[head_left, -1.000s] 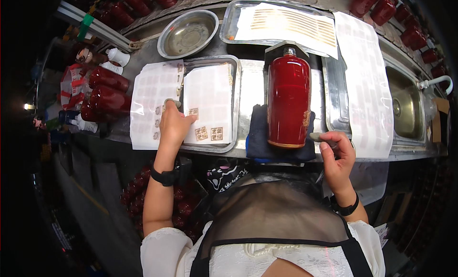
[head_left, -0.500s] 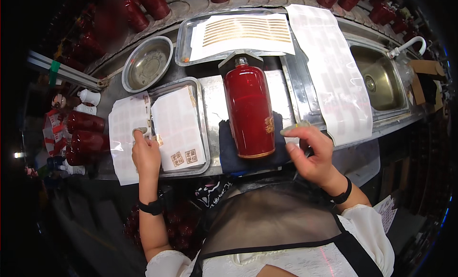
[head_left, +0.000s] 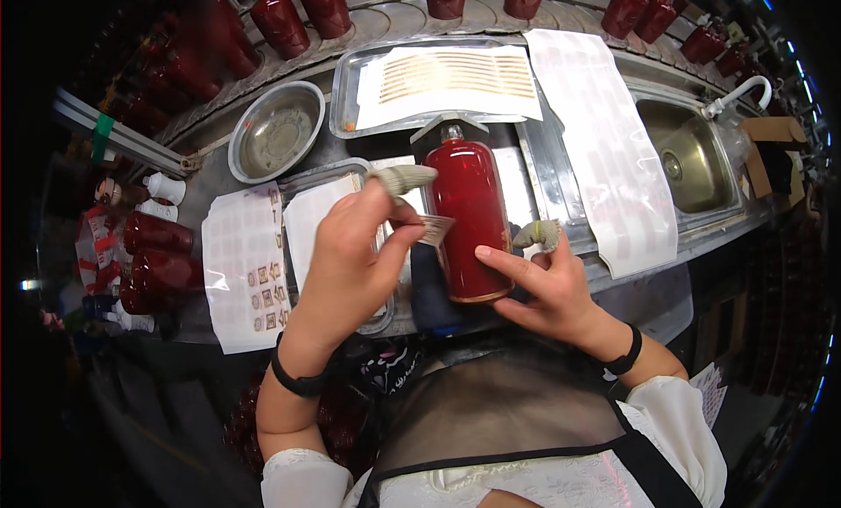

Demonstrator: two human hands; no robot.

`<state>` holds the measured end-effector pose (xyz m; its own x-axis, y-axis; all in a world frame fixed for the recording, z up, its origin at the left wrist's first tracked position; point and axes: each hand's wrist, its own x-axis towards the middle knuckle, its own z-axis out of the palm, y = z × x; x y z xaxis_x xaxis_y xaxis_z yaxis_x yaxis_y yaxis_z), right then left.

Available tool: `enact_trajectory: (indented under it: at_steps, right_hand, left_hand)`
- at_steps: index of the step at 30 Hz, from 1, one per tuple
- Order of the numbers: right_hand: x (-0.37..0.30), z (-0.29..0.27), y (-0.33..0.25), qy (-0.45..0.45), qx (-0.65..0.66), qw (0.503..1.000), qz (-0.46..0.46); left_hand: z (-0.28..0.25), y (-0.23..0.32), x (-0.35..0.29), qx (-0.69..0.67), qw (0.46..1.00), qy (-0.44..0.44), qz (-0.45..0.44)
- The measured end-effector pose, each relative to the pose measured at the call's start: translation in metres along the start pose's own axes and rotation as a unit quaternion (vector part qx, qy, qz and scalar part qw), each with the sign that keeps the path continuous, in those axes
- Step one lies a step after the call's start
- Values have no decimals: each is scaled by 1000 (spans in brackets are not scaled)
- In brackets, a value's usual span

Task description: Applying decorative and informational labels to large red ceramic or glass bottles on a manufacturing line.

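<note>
A glossy dark red bottle (head_left: 473, 219) lies on the bench, its neck away from me in a grey angled rest and its base on dark cloth. My left hand (head_left: 355, 245) pinches a small decal (head_left: 435, 230) between thumb and fingers, against or just off the bottle's left side. A knitted finger cover sits on its index finger. My right hand (head_left: 552, 280) lays a stretched finger on the bottle's lower right side, the thumb apart near the base. It also wears a knitted finger cover. A printed decal sheet (head_left: 248, 271) and a white sheet (head_left: 314, 212) lie at the left.
A metal bowl (head_left: 277, 131) stands at the back left. Beyond the bottle, a tray (head_left: 343, 88) holds a sheet of gold stripes (head_left: 455, 74). A long pale sheet (head_left: 604, 149) lies right, beside a sink (head_left: 696, 158). Red bottles (head_left: 324, 9) line the far conveyor.
My left hand has moved from the decal sheets to the bottle, with a small decal in its fingers. My right hand has come in onto the bottle's lower right side.
</note>
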<state>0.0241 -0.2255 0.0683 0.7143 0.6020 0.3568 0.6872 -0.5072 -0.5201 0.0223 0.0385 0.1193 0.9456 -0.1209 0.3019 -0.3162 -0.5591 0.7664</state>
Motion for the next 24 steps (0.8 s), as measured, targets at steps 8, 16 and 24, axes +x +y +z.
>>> enact_trajectory:
  at_steps: [8,16,24]
  right_hand:
    - [3,-4,4,16,89,996,2]
    - [75,-15,4,40,207,952,221]
    - [69,7,13,40,302,906,295]
  left_hand:
    - [20,3,46,148,967,-84,189]
    - [21,4,59,98,971,-97,195]
    - [38,-26,15,-68,986,52,-142]
